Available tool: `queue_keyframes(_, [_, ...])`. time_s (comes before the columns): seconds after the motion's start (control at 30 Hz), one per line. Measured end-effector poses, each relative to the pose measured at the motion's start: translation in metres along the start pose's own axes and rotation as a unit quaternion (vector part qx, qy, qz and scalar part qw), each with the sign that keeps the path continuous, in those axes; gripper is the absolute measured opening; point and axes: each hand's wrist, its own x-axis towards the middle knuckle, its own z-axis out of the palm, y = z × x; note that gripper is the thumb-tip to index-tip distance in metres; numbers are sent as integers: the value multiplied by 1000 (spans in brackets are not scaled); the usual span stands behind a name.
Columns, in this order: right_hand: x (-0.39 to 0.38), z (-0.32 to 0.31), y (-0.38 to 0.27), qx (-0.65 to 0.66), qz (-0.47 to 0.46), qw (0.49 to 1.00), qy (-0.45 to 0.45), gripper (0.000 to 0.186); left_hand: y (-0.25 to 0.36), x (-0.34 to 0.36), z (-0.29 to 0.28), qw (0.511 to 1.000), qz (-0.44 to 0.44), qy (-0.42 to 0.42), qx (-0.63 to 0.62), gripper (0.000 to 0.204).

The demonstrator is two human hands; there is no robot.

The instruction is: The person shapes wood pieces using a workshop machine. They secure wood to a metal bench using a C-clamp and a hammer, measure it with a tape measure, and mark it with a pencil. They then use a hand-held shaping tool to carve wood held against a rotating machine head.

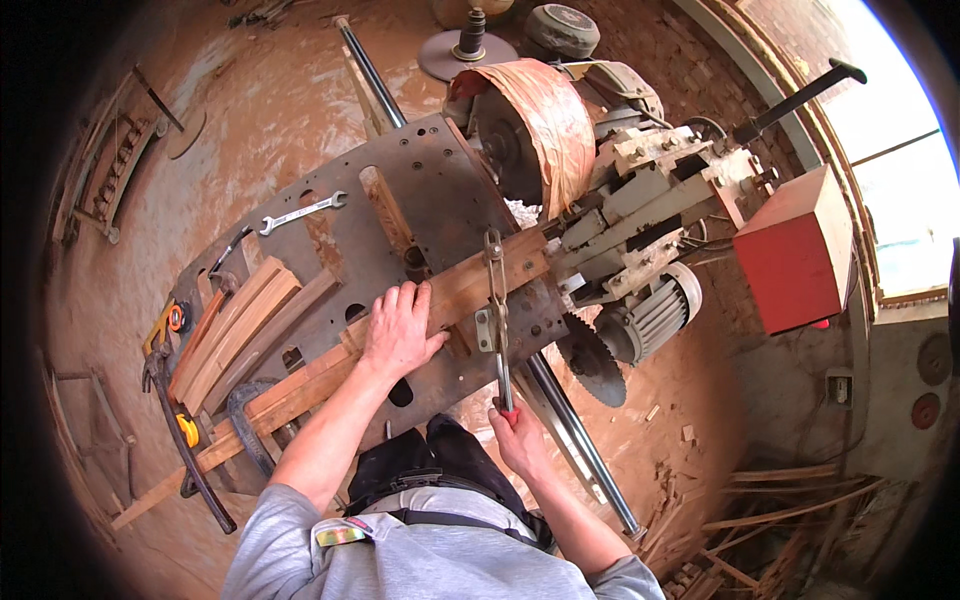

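Note:
My left hand (398,325) lies on a long wooden workpiece (480,278), fingers stretched out and pressing nothing into its grip. The wood runs diagonally over a dark metal machine table (385,150) toward the machine at the right. My right hand (517,435) is wrapped round the red-handled lever of a toggle clamp (502,335). The clamp's metal arm reaches over the workpiece, its mounting plate close by on the table. Just right of the table edge is a large toothed circular saw blade (592,362).
Curved wooden pieces (240,335), an open-end wrench (303,213), a C-clamp (245,425), a hammer (165,390) and a yellow tape measure (187,430) lie on the table's left. An electric motor (650,315) and red box (795,255) stand right. Scrap wood (785,510) lies lower right.

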Motion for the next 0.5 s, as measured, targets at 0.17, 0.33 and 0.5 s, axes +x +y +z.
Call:
queue_keyframes(0.17, [11,5,-6,12,-4,1000,-7,59,-12,10,-1,1000,2,25,8,84])
queue_keyframes(0.33, [30,8,-21,6,-13,1000,-12,64,-24,25,-5,999,0,45,14,82])
queue_keyframes(0.5, [50,19,-32,13,-33,999,4,67,-41,44,-11,999,-10,36,19,81])
